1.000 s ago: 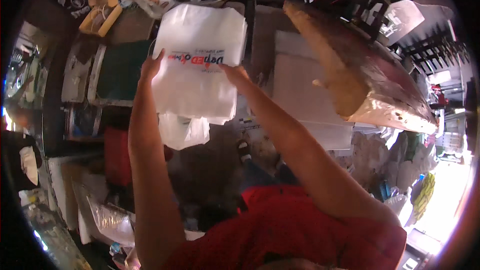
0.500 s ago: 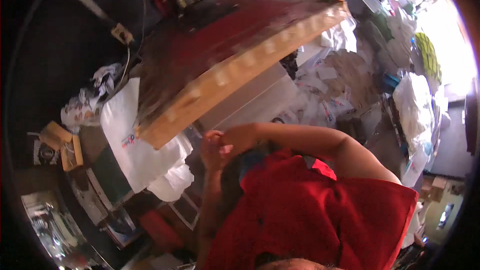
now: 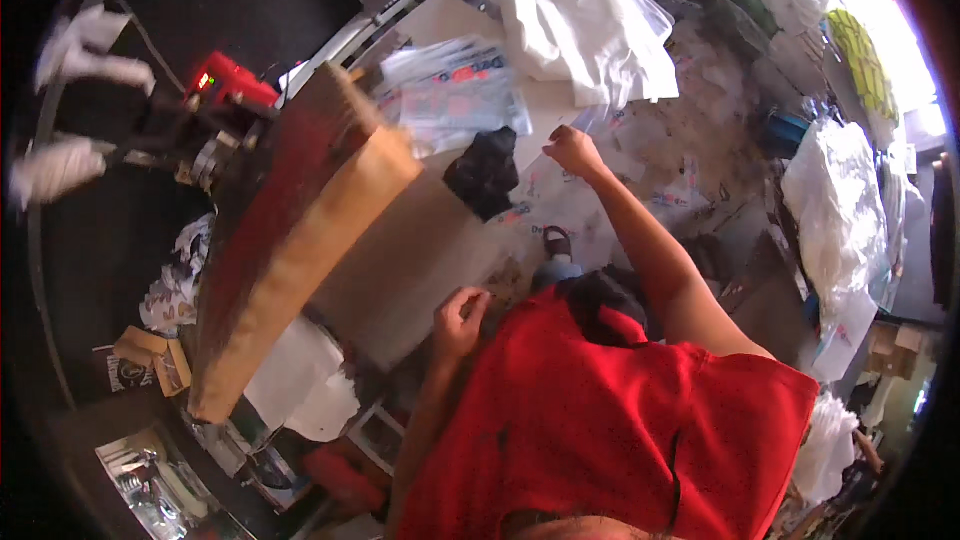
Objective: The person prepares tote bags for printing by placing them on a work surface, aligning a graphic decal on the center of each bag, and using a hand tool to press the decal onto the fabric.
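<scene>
left hand loosely curled, empty | right hand curled, hold unclear | flat pale tabletop: crumpled black cloth, clear printed plastic bags | scrap-littered floor

A wooden frame shows a tan, matt timber edge; its dark red face looks smooth, with a faint sheen. The printed bags are thin, glossy, see-through plastic. Near them, a black rag is matt, crumpled cloth. The white pile looks soft and creased, perhaps plastic film. A wrinkled plastic bundle shines at right. The red shirt is matt cloth; the small box, brown cardboard.
</scene>
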Demonstrator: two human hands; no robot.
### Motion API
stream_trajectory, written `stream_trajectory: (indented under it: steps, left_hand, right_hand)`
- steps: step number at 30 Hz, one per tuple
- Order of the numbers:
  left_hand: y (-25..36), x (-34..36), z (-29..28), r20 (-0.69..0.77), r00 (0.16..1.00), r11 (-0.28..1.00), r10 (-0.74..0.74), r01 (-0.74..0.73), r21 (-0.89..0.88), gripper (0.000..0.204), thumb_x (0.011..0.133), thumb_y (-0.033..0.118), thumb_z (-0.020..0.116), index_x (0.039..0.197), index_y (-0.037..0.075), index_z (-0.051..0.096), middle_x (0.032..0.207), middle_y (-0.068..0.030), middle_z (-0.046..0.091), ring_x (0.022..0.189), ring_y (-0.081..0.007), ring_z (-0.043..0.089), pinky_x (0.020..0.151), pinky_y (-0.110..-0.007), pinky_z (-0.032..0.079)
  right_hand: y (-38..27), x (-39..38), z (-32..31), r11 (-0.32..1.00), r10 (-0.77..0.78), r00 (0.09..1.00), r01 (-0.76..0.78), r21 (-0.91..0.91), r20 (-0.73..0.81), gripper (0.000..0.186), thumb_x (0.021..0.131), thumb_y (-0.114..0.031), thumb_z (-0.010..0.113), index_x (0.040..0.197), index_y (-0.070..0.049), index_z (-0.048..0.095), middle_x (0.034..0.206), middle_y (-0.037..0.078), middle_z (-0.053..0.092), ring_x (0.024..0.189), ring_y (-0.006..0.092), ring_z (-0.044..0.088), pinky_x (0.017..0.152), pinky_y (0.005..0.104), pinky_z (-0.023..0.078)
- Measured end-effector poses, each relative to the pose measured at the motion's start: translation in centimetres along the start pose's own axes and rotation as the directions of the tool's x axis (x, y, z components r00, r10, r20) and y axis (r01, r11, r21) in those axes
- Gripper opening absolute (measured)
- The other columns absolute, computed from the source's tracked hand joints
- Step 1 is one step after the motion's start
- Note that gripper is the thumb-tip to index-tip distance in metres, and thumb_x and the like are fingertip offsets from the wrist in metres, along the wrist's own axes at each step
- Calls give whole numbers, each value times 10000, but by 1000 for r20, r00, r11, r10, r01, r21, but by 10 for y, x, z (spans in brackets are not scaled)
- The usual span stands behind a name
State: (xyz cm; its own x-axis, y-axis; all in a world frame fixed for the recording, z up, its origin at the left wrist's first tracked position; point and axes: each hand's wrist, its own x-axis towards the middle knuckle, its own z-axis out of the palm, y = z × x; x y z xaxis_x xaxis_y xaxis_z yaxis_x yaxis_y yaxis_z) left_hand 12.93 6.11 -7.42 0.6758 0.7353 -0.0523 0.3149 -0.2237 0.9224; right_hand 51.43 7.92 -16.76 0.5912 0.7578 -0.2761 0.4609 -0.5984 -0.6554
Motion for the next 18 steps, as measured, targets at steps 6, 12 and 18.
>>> stream_trajectory:
  steps: [6, 12, 18]
  left_hand:
    - [52, 71, 85, 73, 986, 986, -152, 157, -56, 180, 930, 175, 628, 953, 0, 664, 862, -60, 686, 803, -124, 614, 749, -276, 486]
    - [74, 122, 137, 150, 983, 994, -104, 107, -16, 170, 907, 162, 650, 956, -1, 665, 865, -77, 681, 814, -127, 616, 753, -280, 482]
    - [93, 161, 152, 234, 955, 983, -180, 179, 26, 167, 901, 155, 657, 948, -6, 667, 837, -78, 684, 804, -136, 640, 750, -275, 493]
  right_hand:
    - [35, 94, -26, 940, -69, 913, -75, -332, -401, 825, 753, -288, 708, 1437, -37, 321, 1499, 286, 226, 1363, 465, 272, 1083, 512, 315]
    - [65, 137, -43, 937, -27, 960, -73, -343, -280, 621, 827, -136, 544, 1418, -56, 371, 1497, 238, 280, 1346, 445, 327, 1006, 520, 404]
    - [100, 142, -133, 998, 1, 891, 26, 53, -455, 301, 781, -3, 508, 1027, -36, 677, 863, 201, 684, 773, 355, 676, 721, 426, 527]
